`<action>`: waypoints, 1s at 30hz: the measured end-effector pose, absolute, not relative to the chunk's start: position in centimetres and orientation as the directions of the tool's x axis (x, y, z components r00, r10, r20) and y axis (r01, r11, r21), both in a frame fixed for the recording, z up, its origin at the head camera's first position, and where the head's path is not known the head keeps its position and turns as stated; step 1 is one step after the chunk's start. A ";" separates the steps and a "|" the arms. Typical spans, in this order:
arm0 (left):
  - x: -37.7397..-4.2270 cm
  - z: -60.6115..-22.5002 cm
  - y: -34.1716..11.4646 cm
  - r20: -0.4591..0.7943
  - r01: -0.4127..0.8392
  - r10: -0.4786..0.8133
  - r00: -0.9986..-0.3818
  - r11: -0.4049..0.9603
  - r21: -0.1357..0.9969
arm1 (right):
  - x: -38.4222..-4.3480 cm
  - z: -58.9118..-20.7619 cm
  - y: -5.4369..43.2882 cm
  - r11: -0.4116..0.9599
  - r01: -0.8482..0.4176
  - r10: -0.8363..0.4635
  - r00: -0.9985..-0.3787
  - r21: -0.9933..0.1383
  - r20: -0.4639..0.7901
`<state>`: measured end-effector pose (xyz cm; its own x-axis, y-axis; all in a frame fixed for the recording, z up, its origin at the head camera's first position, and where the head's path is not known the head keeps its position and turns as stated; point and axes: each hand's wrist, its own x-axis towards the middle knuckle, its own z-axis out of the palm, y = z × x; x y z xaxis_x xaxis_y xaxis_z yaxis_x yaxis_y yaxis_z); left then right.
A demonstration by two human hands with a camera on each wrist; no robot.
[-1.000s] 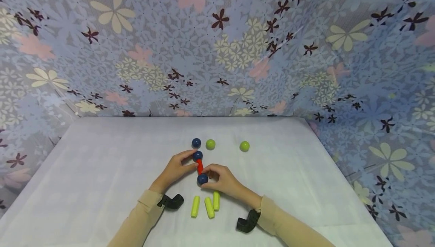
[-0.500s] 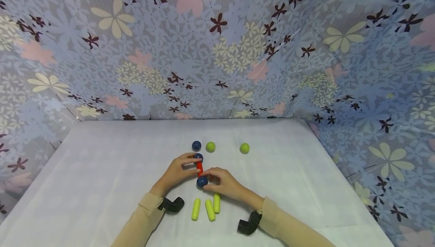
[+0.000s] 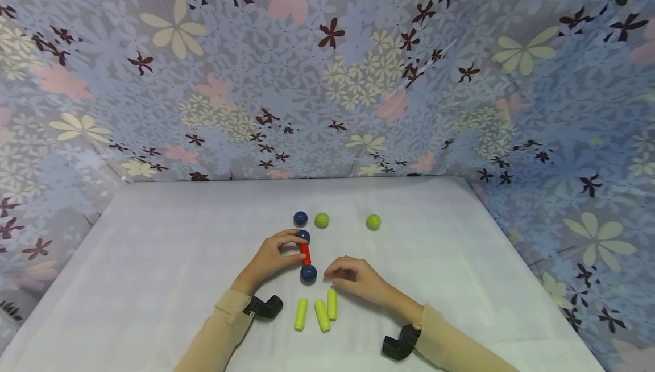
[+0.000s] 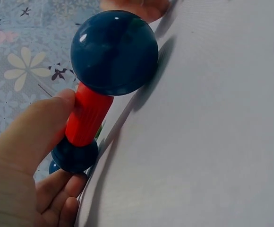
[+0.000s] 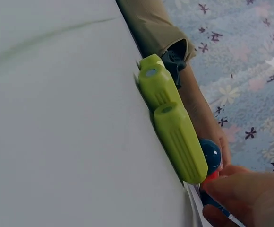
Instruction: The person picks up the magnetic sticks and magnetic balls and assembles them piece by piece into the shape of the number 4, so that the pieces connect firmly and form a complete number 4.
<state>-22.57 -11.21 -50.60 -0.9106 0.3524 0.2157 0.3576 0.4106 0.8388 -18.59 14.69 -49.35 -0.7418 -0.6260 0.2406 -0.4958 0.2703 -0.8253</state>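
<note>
My left hand (image 3: 270,259) grips a dumbbell-shaped piece, a short red rod (image 3: 306,255) with a dark blue ball at each end. In the left wrist view the thumb lies on the red rod (image 4: 87,116), and the fingers are at the far blue ball (image 4: 75,156). The near blue ball (image 3: 309,273) points toward the person. To its right, my right hand (image 3: 360,280) is apart from the piece, fingers loosely bent and holding nothing. Several yellow-green rods lie nearby: one at the left (image 3: 301,314), one in the middle (image 3: 322,315) and one at the right (image 3: 332,304).
Beyond the piece sit a loose dark blue ball (image 3: 300,218) and a green ball (image 3: 322,220), with another green ball (image 3: 373,222) farther right. A white cloth covers the table (image 3: 179,235). Flower-patterned fabric (image 3: 307,76) hangs behind and at the sides.
My right hand has let go of the near blue ball and drawn back to the right. My left hand keeps hold of the joined red rod and balls.
</note>
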 end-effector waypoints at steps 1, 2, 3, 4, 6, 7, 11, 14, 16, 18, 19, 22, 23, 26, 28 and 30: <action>-22.6 -50.6 -11.3 0.215 0.356 0.349 -0.912 0.413 0.839 | -18.7 -49.7 14.9 0.266 -0.502 -0.641 -0.730 -0.823 0.238; -22.6 -50.6 -11.3 0.214 0.354 0.346 -0.914 0.414 0.839 | -18.7 -49.8 15.1 0.257 -0.510 -0.654 -0.717 -0.821 0.241; -22.7 -50.6 -11.3 0.219 0.356 0.346 -0.912 0.406 0.842 | -18.7 -49.8 15.3 0.251 -0.522 -0.665 -0.705 -0.815 0.247; -22.7 -50.6 -11.3 0.222 0.357 0.346 -0.911 0.398 0.845 | -18.6 -49.8 15.4 0.245 -0.527 -0.674 -0.696 -0.814 0.248; -22.9 -50.5 -11.3 0.231 0.357 0.342 -0.911 0.375 0.855 | -18.6 -49.7 15.6 0.229 -0.540 -0.691 -0.676 -0.810 0.255; -23.0 -50.5 -11.3 0.238 0.362 0.344 -0.908 0.361 0.859 | -18.6 -49.6 15.7 0.226 -0.539 -0.699 -0.670 -0.811 0.250; -23.2 -50.4 -11.2 0.250 0.363 0.336 -0.908 0.335 0.869 | -18.3 -49.5 15.9 0.231 -0.519 -0.739 -0.644 -0.823 0.199; -23.0 -50.6 -11.2 0.239 0.353 0.335 -0.911 0.337 0.873 | -18.0 -49.5 15.9 0.258 -0.497 -0.759 -0.635 -0.828 0.145; -23.0 -50.7 -11.1 0.223 0.340 0.340 -0.914 0.340 0.877 | -17.8 -49.5 15.9 0.270 -0.482 -0.761 -0.637 -0.833 0.122; -22.9 -50.8 -11.1 0.212 0.334 0.346 -0.914 0.345 0.877 | -17.6 -49.6 16.0 0.279 -0.473 -0.757 -0.644 -0.836 0.111; -22.9 -50.9 -11.0 0.203 0.326 0.347 -0.916 0.344 0.881 | -17.6 -49.6 16.0 0.282 -0.466 -0.754 -0.648 -0.839 0.107; -22.9 -50.9 -11.0 0.212 0.336 0.349 -0.913 0.346 0.876 | -17.6 -49.7 16.0 0.276 -0.465 -0.753 -0.649 -0.841 0.112; -22.9 -50.9 -11.0 0.215 0.336 0.346 -0.913 0.343 0.877 | -17.7 -49.8 16.1 0.270 -0.469 -0.755 -0.645 -0.841 0.118; -22.9 -50.8 -11.1 0.230 0.345 0.340 -0.912 0.332 0.878 | -17.9 -49.9 16.1 0.250 -0.480 -0.759 -0.637 -0.841 0.138; -22.8 -50.7 -11.2 0.233 0.344 0.337 -0.912 0.325 0.881 | -18.0 -50.0 16.1 0.235 -0.481 -0.760 -0.633 -0.845 0.149; -22.8 -50.6 -11.3 0.238 0.353 0.342 -0.909 0.331 0.875 | -18.2 -50.2 16.1 0.229 -0.478 -0.760 -0.633 -0.848 0.151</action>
